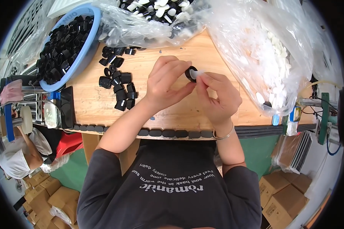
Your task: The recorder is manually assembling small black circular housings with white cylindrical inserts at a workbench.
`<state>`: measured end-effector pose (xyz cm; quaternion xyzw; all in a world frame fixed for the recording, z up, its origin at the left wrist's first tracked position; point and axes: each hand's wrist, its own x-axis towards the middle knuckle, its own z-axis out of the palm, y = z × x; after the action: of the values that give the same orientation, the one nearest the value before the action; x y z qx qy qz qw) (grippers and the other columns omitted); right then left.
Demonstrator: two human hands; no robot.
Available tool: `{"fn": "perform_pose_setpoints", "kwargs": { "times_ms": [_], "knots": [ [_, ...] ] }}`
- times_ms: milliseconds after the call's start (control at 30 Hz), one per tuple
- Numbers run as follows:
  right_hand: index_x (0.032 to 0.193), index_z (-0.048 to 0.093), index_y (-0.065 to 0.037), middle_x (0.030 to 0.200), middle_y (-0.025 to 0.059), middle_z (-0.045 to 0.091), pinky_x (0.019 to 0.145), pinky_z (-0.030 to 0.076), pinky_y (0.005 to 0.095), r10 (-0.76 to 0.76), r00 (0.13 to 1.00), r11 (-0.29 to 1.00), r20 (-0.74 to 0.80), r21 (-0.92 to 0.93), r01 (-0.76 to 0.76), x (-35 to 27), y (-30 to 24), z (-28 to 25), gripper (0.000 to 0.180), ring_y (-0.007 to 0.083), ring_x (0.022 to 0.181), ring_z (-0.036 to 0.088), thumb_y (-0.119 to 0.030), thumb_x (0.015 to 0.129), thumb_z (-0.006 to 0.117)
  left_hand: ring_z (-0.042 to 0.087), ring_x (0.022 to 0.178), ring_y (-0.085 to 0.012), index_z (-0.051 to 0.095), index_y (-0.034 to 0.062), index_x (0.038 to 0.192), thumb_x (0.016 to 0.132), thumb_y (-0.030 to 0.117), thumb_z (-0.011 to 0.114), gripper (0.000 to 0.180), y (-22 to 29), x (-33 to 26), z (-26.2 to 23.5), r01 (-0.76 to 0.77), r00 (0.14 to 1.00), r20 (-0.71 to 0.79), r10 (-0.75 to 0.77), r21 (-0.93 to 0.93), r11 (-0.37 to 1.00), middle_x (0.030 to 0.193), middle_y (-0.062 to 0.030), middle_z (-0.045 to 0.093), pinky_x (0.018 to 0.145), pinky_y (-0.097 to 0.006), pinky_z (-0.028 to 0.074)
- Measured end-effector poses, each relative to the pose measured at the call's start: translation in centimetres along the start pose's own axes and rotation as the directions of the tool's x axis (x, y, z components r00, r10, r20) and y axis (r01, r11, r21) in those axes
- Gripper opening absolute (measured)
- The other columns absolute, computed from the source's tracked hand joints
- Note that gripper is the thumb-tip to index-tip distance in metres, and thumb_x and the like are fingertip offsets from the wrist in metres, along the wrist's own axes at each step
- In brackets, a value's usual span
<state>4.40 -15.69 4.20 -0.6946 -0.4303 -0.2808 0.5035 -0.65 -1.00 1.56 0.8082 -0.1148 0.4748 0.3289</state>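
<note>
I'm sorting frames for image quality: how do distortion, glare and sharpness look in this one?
Head view: fisheye bends the wooden table edge and darkens the corners; lighting is even with soft shadows; the clear plastic bags glare white; the left hand, right hand and small black ring look fairly sharp; the rim is softer.

Blue basin (88,45) (full), cardboard boxes (283,194).

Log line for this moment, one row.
left hand: holds black cap | right hand: presses white insert at cap | loose caps: on table
</note>
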Motion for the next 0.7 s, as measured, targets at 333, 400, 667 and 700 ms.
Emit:
{"fn": "perform_pose_setpoints", "kwargs": {
  "times_ms": [333, 400, 667, 700],
  "knots": [
    [0.092, 0.068, 0.001, 0.081, 0.0075, 0.061, 0.062, 0.045, 0.0226, 0.119, 0.977, 0.983, 0.179, 0.120, -0.141, 0.4, -0.4, -0.4, 0.018, 0.0145, 0.067, 0.057, 0.005, 0.075, 0.069, 0.058, 0.080, -0.0292, 0.065, -0.0036, 0.097, 0.051, 0.002, 0.080, 0.049, 0.0, 0.3, -0.4, -0.017, 1.000, 0.008, 0.017, 0.017, 1.000, 0.090, -0.0119, 0.064, 0.068, -0.035, 0.050],
    [0.096, 0.067, 0.002, 0.082, 0.0056, 0.062, 0.063, 0.046, 0.0217, 0.335, 0.925, 0.881, 0.180, 0.287, -0.375, 0.4, 0.1, -0.2, 0.018, 0.0119, 0.068, 0.056, 0.003, 0.079, 0.066, 0.058, 0.081, -0.0293, 0.065, -0.0038, 0.097, 0.051, 0.002, 0.080, 0.049, -0.1, 0.4, -0.3, -0.032, 0.999, 0.004, 0.032, 0.015, 0.999, 0.090, -0.0120, 0.064, 0.068, -0.035, 0.050],
    [0.108, 0.064, 0.003, 0.085, 0.0029, 0.065, 0.062, 0.045, 0.0194, 0.581, 0.481, 0.342, 0.657, 0.340, -0.876, 1.7, 0.8, -1.0, 0.023, 0.0061, 0.070, 0.056, -0.005, 0.086, 0.065, 0.057, 0.081, -0.0290, 0.065, -0.0042, 0.098, 0.050, 0.003, 0.081, 0.051, -0.2, 0.4, -0.4, -0.084, 0.996, 0.017, 0.084, 0.016, 0.996, 0.091, -0.0119, 0.063, 0.068, -0.035, 0.049],
    [0.106, 0.064, 0.003, 0.085, 0.0029, 0.065, 0.062, 0.045, 0.0194, 0.584, 0.462, 0.310, 0.668, 0.343, -0.887, 1.7, 0.9, -1.0, 0.023, 0.0060, 0.069, 0.056, -0.005, 0.085, 0.066, 0.057, 0.081, -0.0291, 0.065, -0.0043, 0.098, 0.050, 0.004, 0.081, 0.052, -0.3, 0.4, -0.4, -0.091, 0.996, 0.021, 0.091, 0.016, 0.996, 0.091, -0.0120, 0.064, 0.068, -0.035, 0.049]
  ]
}}
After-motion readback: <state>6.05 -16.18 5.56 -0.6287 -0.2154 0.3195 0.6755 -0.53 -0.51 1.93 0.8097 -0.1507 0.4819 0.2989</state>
